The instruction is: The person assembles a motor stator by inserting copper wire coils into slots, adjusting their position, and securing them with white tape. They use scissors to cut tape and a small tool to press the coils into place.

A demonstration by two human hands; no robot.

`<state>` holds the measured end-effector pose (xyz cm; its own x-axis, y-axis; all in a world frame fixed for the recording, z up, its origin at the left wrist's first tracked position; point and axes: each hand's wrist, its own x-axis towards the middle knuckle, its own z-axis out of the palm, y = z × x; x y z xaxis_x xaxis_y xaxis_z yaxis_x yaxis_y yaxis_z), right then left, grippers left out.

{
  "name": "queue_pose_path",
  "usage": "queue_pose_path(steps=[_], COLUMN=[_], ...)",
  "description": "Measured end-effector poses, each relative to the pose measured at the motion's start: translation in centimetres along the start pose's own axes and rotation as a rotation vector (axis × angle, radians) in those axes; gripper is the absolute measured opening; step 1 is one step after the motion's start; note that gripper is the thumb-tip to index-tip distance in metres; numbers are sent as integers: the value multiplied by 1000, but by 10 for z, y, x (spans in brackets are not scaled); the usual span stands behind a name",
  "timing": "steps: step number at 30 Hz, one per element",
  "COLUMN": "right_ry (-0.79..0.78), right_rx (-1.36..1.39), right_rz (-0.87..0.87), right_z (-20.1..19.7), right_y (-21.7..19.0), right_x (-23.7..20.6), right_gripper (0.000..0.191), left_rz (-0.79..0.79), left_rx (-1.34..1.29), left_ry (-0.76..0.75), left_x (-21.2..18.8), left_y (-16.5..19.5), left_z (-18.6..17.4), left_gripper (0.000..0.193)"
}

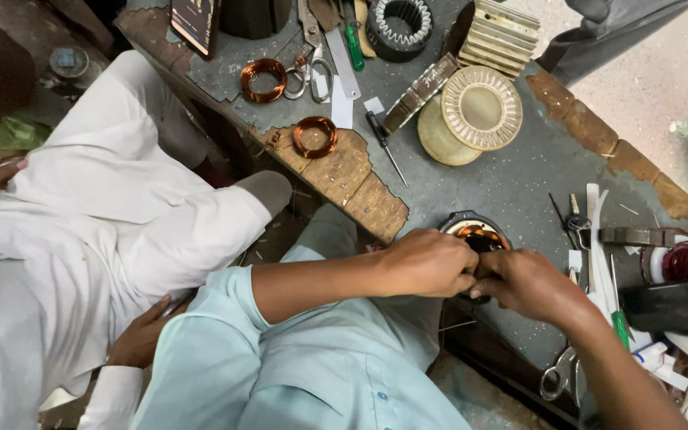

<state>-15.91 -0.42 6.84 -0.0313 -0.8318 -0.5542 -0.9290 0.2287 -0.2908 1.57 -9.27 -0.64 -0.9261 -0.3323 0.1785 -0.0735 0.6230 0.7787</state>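
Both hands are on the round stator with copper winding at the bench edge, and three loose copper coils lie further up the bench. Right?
Not quite. In the head view, both the left hand and right hand are on the stator at the bench edge, but only two loose copper coils lie further up: one coil by the scissors, the other coil nearer the edge.
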Motion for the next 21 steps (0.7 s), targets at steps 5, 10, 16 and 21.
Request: queue_pose_path(steps=[5, 10, 16, 21], right_ry=[-174, -47, 561, 812], right_rx=[-91, -243, 134, 271], right_rz=[196, 129, -77, -207], right_z=[-1, 12, 57, 104], right_y=[-3, -8, -5, 17], right_x=[19, 13, -38, -38], right_gripper=[26, 27, 31, 39], left_rz=[-51, -14, 463, 543], left_rx=[61, 105, 57, 139], left_ry=[5, -79, 94, 218], left_x=[5, 14, -13, -13], left_y=[6, 7, -31, -38], left_z=[2, -7, -11, -4], left_gripper=[24, 27, 39, 27])
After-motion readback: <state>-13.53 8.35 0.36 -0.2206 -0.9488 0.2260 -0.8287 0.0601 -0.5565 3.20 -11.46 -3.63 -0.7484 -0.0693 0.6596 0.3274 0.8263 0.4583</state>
